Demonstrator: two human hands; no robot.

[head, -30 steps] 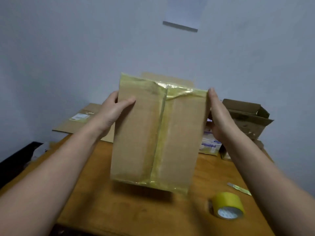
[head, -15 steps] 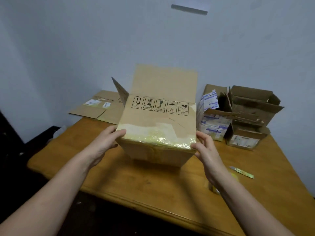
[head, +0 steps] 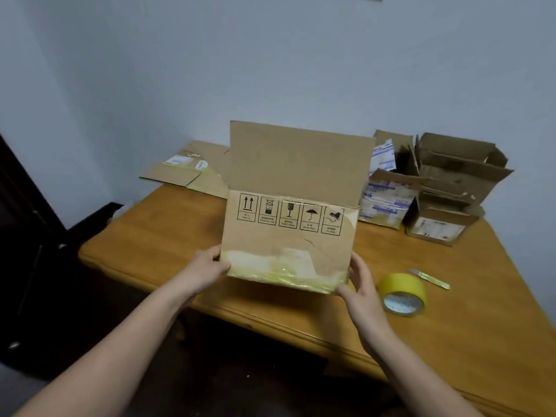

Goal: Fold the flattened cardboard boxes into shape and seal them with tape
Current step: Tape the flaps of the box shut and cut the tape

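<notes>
Your fingers curl round the lower corners of the box (head: 288, 236), left hand (head: 207, 267) and right hand (head: 359, 284), holding it upright at the table (head: 150, 236) edge: bottom taped, top flaps unsealed, tape roll (head: 401, 288) beside.

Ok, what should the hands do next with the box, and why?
Probably set the box flat on the table: the left hand and right hand hold its taped bottom corners, and its top flap stands open, ready to fold shut.
</notes>
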